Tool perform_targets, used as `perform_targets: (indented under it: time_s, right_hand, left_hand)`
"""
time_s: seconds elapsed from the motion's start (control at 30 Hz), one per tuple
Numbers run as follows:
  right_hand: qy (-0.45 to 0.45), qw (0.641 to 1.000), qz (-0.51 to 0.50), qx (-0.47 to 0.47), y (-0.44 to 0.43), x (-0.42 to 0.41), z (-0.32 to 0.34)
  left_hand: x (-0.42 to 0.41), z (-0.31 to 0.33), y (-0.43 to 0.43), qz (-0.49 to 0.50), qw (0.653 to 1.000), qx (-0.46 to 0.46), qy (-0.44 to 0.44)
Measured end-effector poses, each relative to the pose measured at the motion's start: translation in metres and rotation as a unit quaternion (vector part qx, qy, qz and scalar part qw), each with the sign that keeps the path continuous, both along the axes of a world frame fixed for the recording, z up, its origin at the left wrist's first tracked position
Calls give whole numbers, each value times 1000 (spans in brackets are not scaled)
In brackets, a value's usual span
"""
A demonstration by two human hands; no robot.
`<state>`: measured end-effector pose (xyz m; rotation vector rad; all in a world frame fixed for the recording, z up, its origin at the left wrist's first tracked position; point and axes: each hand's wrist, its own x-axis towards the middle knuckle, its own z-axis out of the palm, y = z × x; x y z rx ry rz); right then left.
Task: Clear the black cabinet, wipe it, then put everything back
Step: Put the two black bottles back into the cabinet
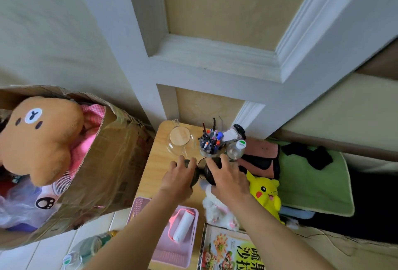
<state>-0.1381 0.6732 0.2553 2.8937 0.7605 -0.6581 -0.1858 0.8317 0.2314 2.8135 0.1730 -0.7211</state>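
Your left hand (179,176) curls round a dark round object (194,177) at mid-frame on the wooden worktop (154,166); your right hand (229,176) grasps a second dark object (208,174) just beside it.

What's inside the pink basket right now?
A white cylinder lies in the pink basket; the left forearm covers its left side, so anything there is hidden.
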Motion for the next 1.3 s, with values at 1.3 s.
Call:
perform_targets:
  time_s: [1.3]
  right_hand:
    - [-274,662,-690,102,-718,-520,272]
  left_hand:
    - [-275,309,-772,-571,777,-148,-222]
